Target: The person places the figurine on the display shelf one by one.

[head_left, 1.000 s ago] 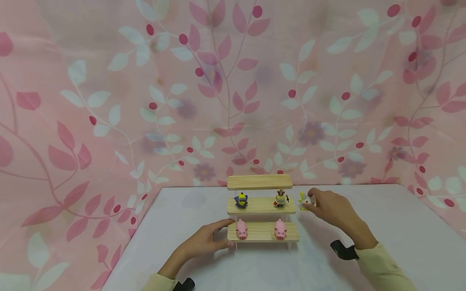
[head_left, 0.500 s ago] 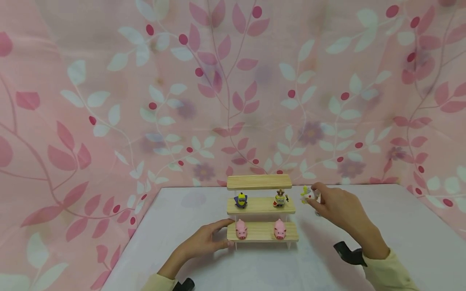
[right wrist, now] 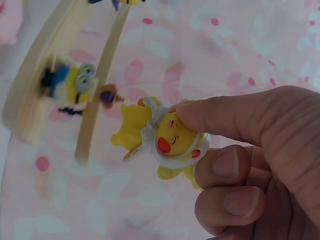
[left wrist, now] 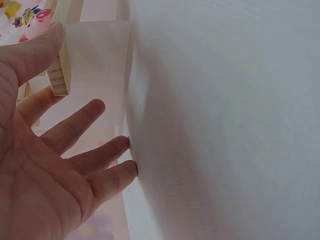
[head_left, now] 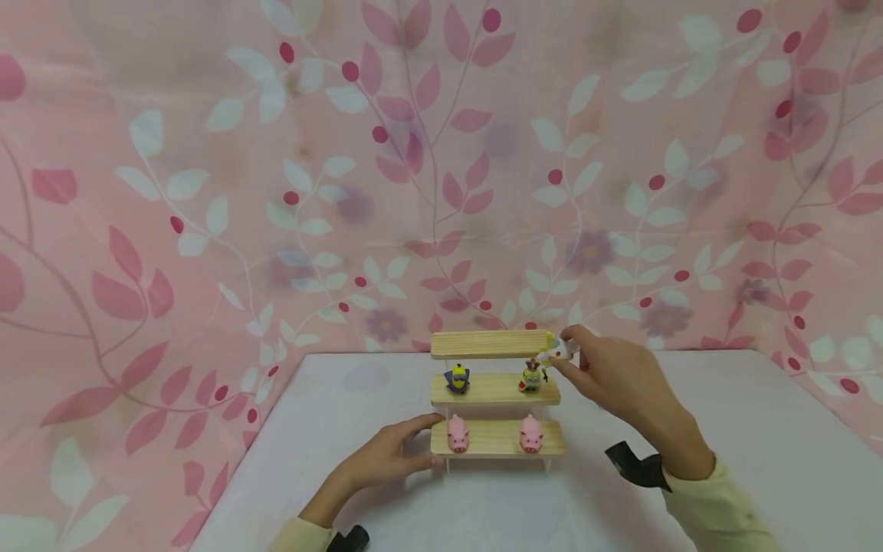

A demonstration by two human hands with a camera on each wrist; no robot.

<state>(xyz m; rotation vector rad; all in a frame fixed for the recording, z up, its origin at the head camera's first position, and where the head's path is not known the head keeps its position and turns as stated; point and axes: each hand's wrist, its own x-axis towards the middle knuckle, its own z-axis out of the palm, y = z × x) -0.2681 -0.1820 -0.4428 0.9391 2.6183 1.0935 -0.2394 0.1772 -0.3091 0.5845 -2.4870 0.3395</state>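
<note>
Right hand (head_left: pixel 615 374) pinches yellow figurine (right wrist: pixel 176 136) — left hand (head_left: pixel 382 458) grips shelf (head_left: pixel 494 439).

Muted, even light; soft shadows on white tabletop (head_left: pixel 497 514); in right wrist view, shelf (right wrist: pixel 25 107) slightly blurred.

Red-cheeked yellow-and-white figurine (right wrist: pixel 176 136), pink pigs (head_left: pixel 458 436), straw-coloured shelf (head_left: pixel 491 345), white tabletop (head_left: pixel 372 391), pink backdrop (head_left: pixel 510 230) patterned with leaves

The shelf (head_left: pixel 493 438) on the white table (head_left: pixel 503 514) holds 2 pigs (head_left: pixel 458 436), 2 minions (head_left: pixel 530 379).
</note>
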